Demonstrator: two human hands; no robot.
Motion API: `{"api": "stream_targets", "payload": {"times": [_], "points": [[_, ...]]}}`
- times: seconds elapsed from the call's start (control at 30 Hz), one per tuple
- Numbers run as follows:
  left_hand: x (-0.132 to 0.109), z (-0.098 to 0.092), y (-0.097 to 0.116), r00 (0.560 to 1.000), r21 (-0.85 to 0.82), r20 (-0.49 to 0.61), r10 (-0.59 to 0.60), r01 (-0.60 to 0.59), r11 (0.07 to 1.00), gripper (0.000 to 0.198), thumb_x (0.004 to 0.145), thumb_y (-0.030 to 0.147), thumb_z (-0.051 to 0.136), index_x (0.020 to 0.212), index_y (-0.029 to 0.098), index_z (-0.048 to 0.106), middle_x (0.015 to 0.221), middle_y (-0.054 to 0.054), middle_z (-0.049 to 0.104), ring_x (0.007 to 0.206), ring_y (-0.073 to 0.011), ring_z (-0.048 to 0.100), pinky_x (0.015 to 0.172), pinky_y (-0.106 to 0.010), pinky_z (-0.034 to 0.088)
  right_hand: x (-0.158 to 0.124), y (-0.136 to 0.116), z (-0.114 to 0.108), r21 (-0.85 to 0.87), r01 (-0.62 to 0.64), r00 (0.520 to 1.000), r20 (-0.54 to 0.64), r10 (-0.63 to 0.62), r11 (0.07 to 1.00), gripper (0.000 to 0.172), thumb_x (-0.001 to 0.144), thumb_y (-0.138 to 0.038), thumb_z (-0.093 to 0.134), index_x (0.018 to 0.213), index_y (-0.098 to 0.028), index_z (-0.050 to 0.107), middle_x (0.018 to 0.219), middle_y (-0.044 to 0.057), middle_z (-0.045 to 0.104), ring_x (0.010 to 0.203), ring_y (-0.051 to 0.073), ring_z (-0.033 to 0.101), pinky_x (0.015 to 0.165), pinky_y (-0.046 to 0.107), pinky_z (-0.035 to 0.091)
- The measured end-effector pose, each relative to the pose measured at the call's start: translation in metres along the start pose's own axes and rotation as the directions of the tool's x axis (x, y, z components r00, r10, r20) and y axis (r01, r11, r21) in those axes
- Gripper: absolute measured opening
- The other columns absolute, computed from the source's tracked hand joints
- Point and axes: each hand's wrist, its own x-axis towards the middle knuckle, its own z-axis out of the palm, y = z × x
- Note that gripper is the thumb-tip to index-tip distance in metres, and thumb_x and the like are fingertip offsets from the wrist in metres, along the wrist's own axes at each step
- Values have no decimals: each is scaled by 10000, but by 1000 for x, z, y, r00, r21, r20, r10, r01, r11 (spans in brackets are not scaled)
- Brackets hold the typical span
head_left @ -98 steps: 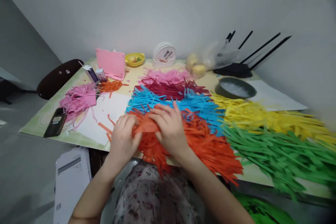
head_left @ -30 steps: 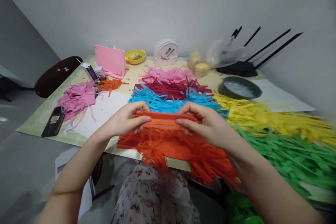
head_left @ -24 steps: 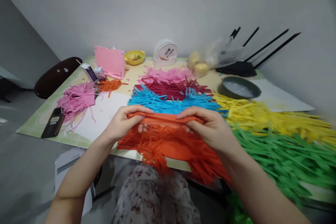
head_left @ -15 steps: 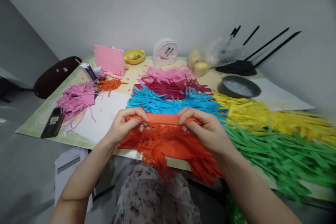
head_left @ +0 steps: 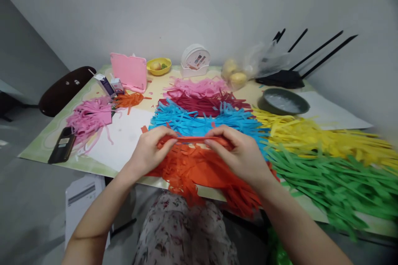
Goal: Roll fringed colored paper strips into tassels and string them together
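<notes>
An orange tissue paper tassel (head_left: 191, 139) is stretched between my two hands, its middle rolled into a narrow band. My left hand (head_left: 154, 149) pinches the band's left part between thumb and fingers. On the right part, my right hand (head_left: 238, 151) grips it the same way. Below the band, more orange fringe (head_left: 208, 169) spreads over the table's front edge, some strips hanging down. Just beyond my hands lies blue fringe (head_left: 207, 122), then dark red fringe (head_left: 199, 103) and pink fringe (head_left: 200, 87).
Green fringe (head_left: 336, 182) and yellow fringe (head_left: 326, 134) cover the right side. A dark bowl (head_left: 264, 105), a router (head_left: 280, 78) and a bag of fruit (head_left: 238, 78) stand behind. At left are a phone (head_left: 63, 145), a pink tassel (head_left: 88, 118), drink cartons (head_left: 105, 85) and a pink tablet case (head_left: 129, 70).
The flat orange band between my hands has become a narrower roll. My thumbs have turned up over it, and both hands have come slightly closer together.
</notes>
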Motion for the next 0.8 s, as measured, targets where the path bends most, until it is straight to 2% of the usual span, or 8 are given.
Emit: {"api": "stream_targets", "payload": {"times": [0.1,0.17,0.23,0.4,0.5,0.63,0.7,0.8], "points": [[0,1,-1,994,-240,79,-80,96,966,119,889,269,587,826,189,524,880,-52,696,853,-180,665,800,-300,502,-1,0,0,126,-57,998,10,56,990,76,870,-263,623,823,-206,614,790,28,688,723,171,641,679,284,493],[-1,1,0,978,-448,166,-122,185,875,154,903,284,579,840,193,472,799,-27,688,725,-151,672,707,-271,511,-2,-1,2,282,-128,992,36,123,951,106,877,-292,628,826,-202,604,751,17,682,664,152,640,618,260,501],[-1,2,1,967,-554,208,-145,238,798,144,904,293,588,895,181,499,721,-7,672,599,-122,645,628,-243,496,-3,-3,3,412,-182,983,44,180,893,144,876,-334,638,835,-198,619,702,10,678,603,141,637,553,243,506],[-3,3,2,963,-635,178,-205,271,724,222,856,298,646,992,129,692,676,-25,668,556,-116,613,628,-257,500,-6,-4,9,535,-201,977,43,211,821,178,857,-353,661,928,-205,732,692,21,713,585,144,663,574,261,561],[-4,4,-1,959,-710,175,-224,280,646,179,813,282,670,894,140,742,671,-26,665,524,-109,586,617,-271,510,-9,1,13,594,-181,980,48,191,784,157,855,-324,657,901,-214,760,711,32,726,596,149,666,576,273,568],[-5,6,-4,964,-781,177,-199,261,567,187,772,314,698,769,129,724,676,-33,658,523,-114,586,604,-277,511,-11,5,16,650,-149,987,54,150,745,156,861,-301,642,881,-214,770,741,41,731,613,149,662,563,264,551],[-7,5,-3,968,-769,173,-181,248,589,216,780,334,700,729,124,697,646,-32,645,549,-125,603,598,-264,499,-11,3,15,639,-145,988,58,141,756,140,854,-288,652,860,-210,768,727,38,728,620,146,660,562,250,540],[-9,3,1,971,-688,141,-193,236,686,218,812,290,698,679,130,632,607,-19,634,568,-115,609,586,-223,467,-9,-3,11,573,-156,987,60,149,805,83,823,-243,697,767,-208,749,675,20,715,631,131,657,577,216,525]]}}
